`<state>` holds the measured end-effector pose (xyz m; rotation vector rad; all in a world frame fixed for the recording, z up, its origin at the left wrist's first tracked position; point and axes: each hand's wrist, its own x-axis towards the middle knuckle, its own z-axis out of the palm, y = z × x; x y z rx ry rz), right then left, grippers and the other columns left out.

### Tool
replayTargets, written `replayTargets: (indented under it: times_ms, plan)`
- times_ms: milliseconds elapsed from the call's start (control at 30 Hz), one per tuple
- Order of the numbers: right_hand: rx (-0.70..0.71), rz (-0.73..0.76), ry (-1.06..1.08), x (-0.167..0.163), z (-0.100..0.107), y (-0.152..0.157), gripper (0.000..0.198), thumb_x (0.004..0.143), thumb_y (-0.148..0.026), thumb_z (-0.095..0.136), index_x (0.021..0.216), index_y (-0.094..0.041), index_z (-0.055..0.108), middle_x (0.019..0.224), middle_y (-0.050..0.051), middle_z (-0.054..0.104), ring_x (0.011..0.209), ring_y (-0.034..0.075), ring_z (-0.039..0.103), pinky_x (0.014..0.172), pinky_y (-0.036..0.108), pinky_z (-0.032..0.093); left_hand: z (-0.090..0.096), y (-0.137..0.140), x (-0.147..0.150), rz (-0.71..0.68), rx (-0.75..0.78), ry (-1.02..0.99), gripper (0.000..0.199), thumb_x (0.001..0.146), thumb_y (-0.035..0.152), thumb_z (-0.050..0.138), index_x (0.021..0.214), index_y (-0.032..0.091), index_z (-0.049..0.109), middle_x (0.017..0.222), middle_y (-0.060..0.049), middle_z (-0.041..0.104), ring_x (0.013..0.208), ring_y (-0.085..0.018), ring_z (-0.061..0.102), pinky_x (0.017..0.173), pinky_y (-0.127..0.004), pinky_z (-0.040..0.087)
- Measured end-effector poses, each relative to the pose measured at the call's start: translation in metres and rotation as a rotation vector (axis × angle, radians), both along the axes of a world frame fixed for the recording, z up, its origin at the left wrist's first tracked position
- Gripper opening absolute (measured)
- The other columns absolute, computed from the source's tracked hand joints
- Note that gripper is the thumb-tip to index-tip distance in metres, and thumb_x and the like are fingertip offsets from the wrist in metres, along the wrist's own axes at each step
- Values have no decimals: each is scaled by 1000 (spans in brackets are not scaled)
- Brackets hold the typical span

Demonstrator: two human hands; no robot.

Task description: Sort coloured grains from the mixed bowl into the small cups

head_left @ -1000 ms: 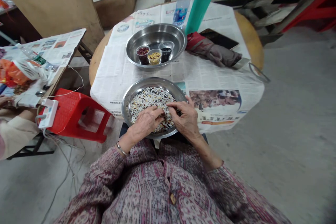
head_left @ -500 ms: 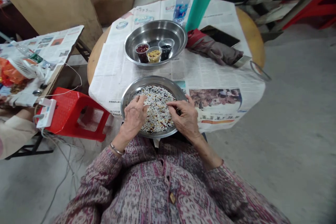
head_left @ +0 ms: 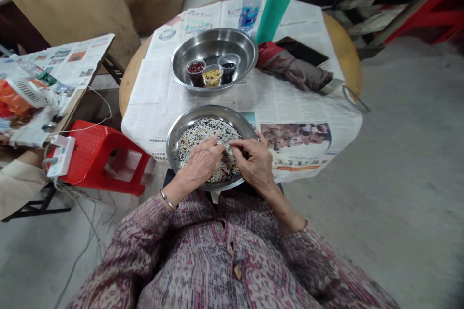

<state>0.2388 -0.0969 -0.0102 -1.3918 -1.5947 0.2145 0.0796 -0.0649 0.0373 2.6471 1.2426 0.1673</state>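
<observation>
A steel bowl (head_left: 173, 130) close to my lap holds mixed white grains (head_left: 206, 128) with dark, red and yellow beans among them. Over the middle of the mix, my left hand (head_left: 205, 159) has its fingertips pinched together; what they hold, if anything, is too small to tell. My right hand (head_left: 255, 161) is curled over the bowl's right side, with a dark clump of beans (head_left: 246, 153) showing in its hollow. Both hands' fingertips nearly meet. Behind, a larger steel basin (head_left: 179, 50) contains clear cups of red beans (head_left: 196, 67), yellow beans (head_left: 212, 76) and black beans (head_left: 228, 68).
Newspaper (head_left: 145, 101) covers the round table. At its back stand a water bottle (head_left: 250, 7) and a green bottle (head_left: 279, 5). A folded umbrella (head_left: 290, 65) and a phone (head_left: 302, 51) lie right. A red stool (head_left: 105, 159) with a power strip (head_left: 61, 157) is at left.
My left hand has moved right across the grain, bringing its fingertips close to my right hand. The right hand has stayed almost in place.
</observation>
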Motion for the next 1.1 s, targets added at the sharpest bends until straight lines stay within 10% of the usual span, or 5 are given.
replayTargets:
  times_ms: [733, 967, 1100]
  plan:
    - [15, 28, 18, 0, 1, 1, 14, 88, -21, 57, 87, -25, 70, 83, -1, 76, 72, 17, 67, 113, 51, 34, 13, 8, -22, 194, 6, -201, 27, 100, 36, 50, 82, 19, 60, 75, -1, 64, 73, -14, 60, 70, -27, 46]
    - [9, 48, 16, 0, 1, 0, 13, 90, -20, 56, 89, -26, 68, 81, -1, 75, 72, 18, 67, 112, 53, 36, 46, 64, -26, 262, -468, -750, 18, 97, 23, 41, 98, 20, 59, 71, -1, 64, 57, -10, 55, 51, -23, 44]
    - [11, 57, 29, 1, 0, -1, 13, 88, -18, 58, 91, -27, 68, 81, -2, 74, 70, 17, 66, 111, 54, 36, 61, 127, -30, 197, -429, -882, 23, 88, 10, 41, 95, 18, 62, 89, -7, 72, 69, -11, 64, 63, -25, 53]
